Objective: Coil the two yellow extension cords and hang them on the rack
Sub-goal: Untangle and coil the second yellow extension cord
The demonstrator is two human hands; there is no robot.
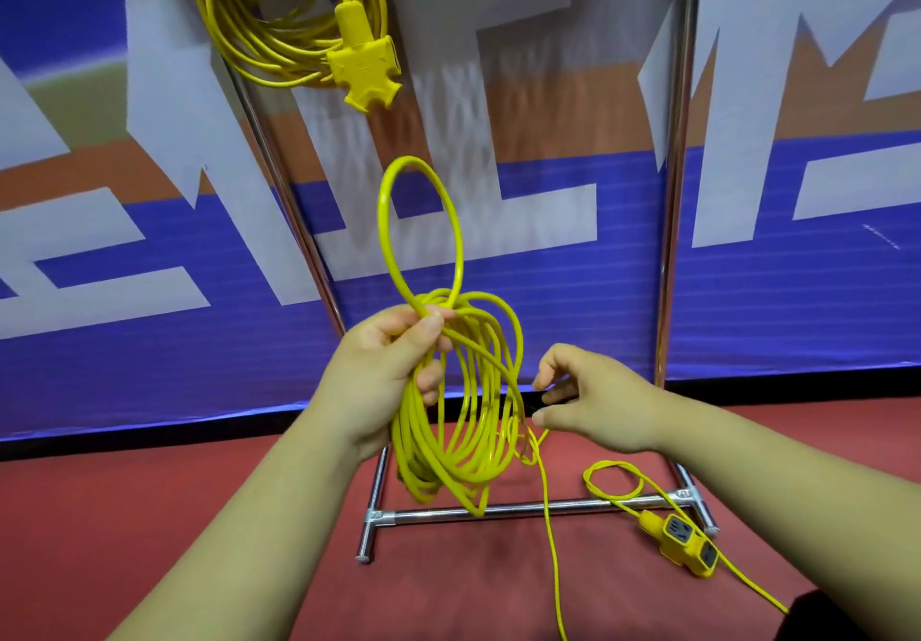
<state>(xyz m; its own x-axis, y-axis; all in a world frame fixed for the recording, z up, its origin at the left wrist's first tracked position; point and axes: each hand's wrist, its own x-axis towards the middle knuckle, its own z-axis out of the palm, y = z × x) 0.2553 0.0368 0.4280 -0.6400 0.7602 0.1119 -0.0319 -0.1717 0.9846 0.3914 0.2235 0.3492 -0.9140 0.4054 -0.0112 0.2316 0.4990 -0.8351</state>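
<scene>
Red floor [199,516]; left grip [383,371] holds coil [463,431] (yellow).

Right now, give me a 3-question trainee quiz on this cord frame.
1. True or false: one yellow extension cord already hangs coiled on the rack.
2. Which hand grips the coil that is being wound?
3. Fill in: the loose cord's socket block lies on the red ____.
Key: 1 true; 2 left hand; 3 floor.
</scene>
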